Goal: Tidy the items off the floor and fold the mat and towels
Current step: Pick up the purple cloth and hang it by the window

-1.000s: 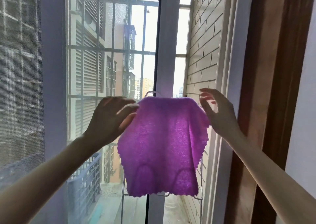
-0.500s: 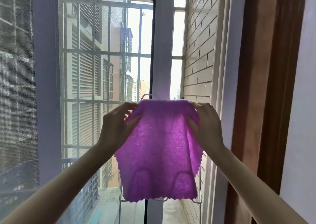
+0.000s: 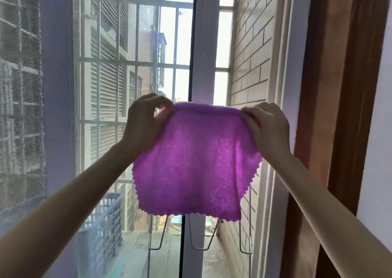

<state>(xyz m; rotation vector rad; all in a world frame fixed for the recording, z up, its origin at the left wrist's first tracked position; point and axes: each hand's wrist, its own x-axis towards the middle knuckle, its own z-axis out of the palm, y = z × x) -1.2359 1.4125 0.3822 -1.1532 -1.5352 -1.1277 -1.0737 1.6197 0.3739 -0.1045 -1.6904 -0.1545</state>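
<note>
A small purple towel (image 3: 197, 165) with zigzag-cut edges hangs spread out in front of the window, lit from behind. My left hand (image 3: 142, 125) pinches its upper left corner between thumb and fingers. My right hand (image 3: 267, 129) grips the upper right corner. The top edge is stretched level between both hands. A metal wire rack (image 3: 199, 235) shows below the towel's bottom edge; its upper part is hidden behind the cloth.
A window frame (image 3: 201, 65) with outside bars stands straight ahead, and a mesh screen (image 3: 21, 86) is on the left. A blue slatted basket (image 3: 104, 224) sits low on the left. A brick wall (image 3: 250, 55) and a brown wooden door frame (image 3: 339, 108) close off the right.
My right hand came in from open beside the towel and took hold of its upper right corner. Both hands then lifted the towel, so more of the wire rack shows beneath it.
</note>
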